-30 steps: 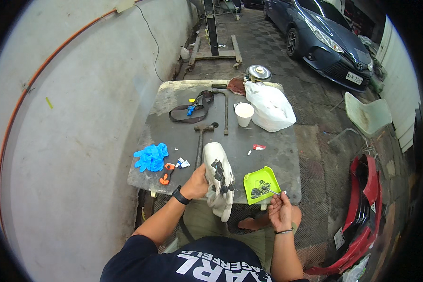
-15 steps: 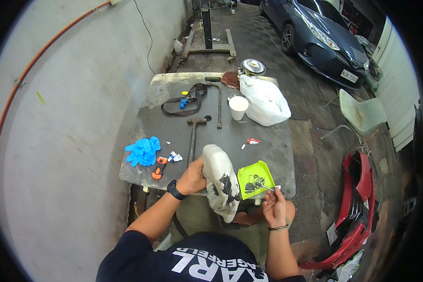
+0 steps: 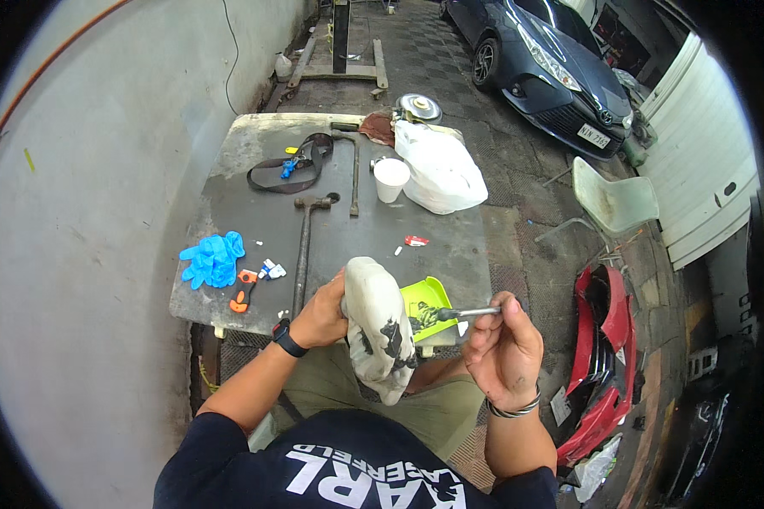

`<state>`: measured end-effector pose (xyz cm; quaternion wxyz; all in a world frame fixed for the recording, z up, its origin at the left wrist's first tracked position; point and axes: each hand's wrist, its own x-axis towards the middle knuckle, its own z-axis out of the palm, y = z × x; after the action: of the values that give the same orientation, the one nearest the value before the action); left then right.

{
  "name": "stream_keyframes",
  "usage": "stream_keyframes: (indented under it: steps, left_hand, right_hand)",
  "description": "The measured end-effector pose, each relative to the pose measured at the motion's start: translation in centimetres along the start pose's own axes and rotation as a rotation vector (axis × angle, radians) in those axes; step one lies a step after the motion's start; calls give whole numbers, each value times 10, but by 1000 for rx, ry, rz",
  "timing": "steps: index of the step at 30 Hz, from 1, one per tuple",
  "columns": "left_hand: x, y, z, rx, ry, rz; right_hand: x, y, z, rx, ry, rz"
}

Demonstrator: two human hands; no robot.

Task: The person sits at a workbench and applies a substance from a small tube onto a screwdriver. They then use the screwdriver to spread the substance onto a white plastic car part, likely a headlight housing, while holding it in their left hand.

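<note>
The left hand gripped a black-patched white form at lower centre.
The right hand, held apart, pinched a slim dark-tipped tool by the green tray; a firm left hold and light strokes seemed wisest.

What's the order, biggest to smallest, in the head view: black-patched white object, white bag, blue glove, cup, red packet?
1. Black-patched white object and white bag: too close to rank, since the object, held in the left hand, seems nearer the camera.
2. Blue glove
3. Cup
4. Red packet
</note>
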<state>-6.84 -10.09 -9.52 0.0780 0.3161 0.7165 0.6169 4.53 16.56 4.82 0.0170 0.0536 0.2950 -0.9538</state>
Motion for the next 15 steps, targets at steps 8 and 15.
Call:
stream_keyframes:
  steps: [8,15]
  left_hand:
    - [-1,7,-3,19,-7,38]
    - [-3,5,-7,6,-8,45]
  right_hand:
    - [13,5,28,-308,-54,-10]
    - [17,12,22,-424,-134,-34]
